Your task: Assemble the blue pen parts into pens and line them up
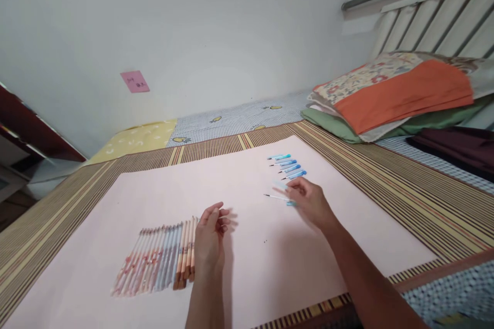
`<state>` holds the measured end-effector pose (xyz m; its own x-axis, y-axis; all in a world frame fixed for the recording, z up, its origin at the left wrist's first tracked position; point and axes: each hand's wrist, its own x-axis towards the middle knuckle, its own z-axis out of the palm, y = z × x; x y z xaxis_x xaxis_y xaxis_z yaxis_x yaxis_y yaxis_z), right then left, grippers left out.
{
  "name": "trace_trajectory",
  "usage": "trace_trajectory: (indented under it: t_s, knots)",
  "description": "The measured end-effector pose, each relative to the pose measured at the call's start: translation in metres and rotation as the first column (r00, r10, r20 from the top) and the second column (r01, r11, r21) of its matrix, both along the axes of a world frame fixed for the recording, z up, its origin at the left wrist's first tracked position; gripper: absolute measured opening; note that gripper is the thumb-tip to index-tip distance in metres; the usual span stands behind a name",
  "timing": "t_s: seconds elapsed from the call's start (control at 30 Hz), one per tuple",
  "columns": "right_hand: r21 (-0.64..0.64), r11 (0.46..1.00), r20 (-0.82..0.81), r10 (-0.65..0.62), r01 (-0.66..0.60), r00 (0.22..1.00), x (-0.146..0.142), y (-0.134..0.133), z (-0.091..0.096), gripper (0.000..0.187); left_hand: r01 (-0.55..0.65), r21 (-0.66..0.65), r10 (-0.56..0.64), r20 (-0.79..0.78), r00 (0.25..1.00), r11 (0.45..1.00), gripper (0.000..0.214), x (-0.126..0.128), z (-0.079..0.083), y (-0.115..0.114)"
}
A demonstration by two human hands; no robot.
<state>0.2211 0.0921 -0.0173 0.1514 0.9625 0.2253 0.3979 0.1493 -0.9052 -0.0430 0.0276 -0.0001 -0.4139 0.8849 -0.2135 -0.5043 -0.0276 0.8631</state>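
From the head camera, a person's two hands are working above a pale pink sheet that is lying on a striped mat. The right hand is bringing its thumb and fingers close together over a white pen with a blue end; a blurred pale-blue sliver is showing at the fingertips, and whether either is being gripped, one cannot tell. Four blue pens are lying in a row just beyond. The left hand is hovering half-curled, apparently holding nothing, beside a long row of pink, grey and tan pens. An orange cushion is resting farther right.
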Motion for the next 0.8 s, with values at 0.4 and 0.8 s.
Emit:
trace_trajectory:
  t_s: [0.4, 0.8]
  knots:
    - [-0.039, 0.878, -0.195, 0.462, -0.478, 0.865, -0.067, -0.03, 0.008, 0.019, 0.381, -0.078, -0.384, -0.331, 0.862, 0.921, 0.037, 0.016, -0.009, 0.0]
    - [-0.118, 0.937, 0.263, 0.349, -0.329, 0.9, 0.001, -0.027, 0.016, 0.017, 0.243, 0.002, -0.238, 0.214, 0.947, 0.97, 0.031, 0.006, -0.002, 0.002]
